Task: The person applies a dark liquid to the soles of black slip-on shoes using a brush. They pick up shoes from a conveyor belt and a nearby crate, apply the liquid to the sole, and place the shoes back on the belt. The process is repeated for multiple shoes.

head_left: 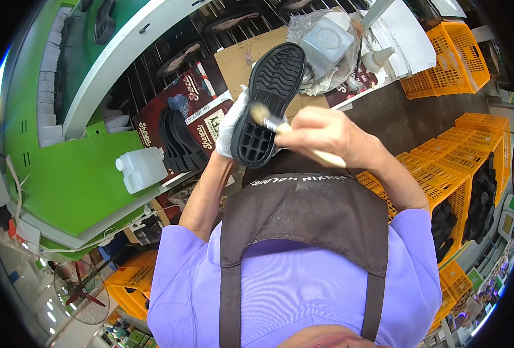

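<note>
A black shoe sole [278, 72] is held up in front of my apron, its cavity side with wavy ridges and a square grid facing me. My left hand [231, 130], in a pale knitted glove, is closed around the sole's left edge. Bare and closed, my right hand [332, 138] grips a brush [329, 158] with a cream handle and a metal collar. The brush's tan bristles lie over the middle of the sole; whether they touch it I cannot tell.
Several black sole strips [178, 139] lie on dark red cardboard to the left, beside a white plastic jug [142, 169] on the green table [65, 194]. Ahead are a plastic-wrapped tub [326, 43] and a white squeeze bottle [379, 58]. Orange crates [445, 61] stand on the right.
</note>
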Available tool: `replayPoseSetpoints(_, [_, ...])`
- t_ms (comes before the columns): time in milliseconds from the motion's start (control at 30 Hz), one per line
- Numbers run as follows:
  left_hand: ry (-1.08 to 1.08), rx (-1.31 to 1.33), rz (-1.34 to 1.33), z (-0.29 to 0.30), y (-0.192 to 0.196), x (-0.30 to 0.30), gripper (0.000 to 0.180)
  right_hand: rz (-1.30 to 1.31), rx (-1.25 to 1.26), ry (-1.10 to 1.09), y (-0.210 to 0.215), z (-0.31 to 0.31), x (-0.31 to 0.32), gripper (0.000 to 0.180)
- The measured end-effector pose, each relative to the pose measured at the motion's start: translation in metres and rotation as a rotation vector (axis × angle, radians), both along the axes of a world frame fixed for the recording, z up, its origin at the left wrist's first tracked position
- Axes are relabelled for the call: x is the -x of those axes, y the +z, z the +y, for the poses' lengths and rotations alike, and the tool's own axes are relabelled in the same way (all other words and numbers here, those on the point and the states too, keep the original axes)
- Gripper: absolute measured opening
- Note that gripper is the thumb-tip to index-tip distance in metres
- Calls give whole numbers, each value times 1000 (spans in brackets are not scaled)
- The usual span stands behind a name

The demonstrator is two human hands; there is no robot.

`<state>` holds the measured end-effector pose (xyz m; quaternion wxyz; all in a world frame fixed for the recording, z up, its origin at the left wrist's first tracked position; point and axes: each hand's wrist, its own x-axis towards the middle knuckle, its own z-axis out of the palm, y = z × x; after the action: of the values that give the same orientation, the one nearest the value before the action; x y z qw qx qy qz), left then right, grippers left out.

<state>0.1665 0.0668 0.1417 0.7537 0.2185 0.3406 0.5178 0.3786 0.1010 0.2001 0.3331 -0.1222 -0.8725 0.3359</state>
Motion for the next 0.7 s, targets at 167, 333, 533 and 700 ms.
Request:
replayPoseSetpoints(167, [-140,185,-287,-2,21,-5,59,-26,-65,-133,-17,42,-18,23])
replayPoseSetpoints(333, [-162,117,-119,-7,13,-1,55,-13,118,-405,-14,37,-16,16])
replayPoseSetpoints(533, [-234,107,-59,3,6,9,61,111,465,-137,9,19,-8,10])
replayPoseSetpoints(700, [-48,194,117,1,21,-11,65,16,175,-202,0,17,1,10])
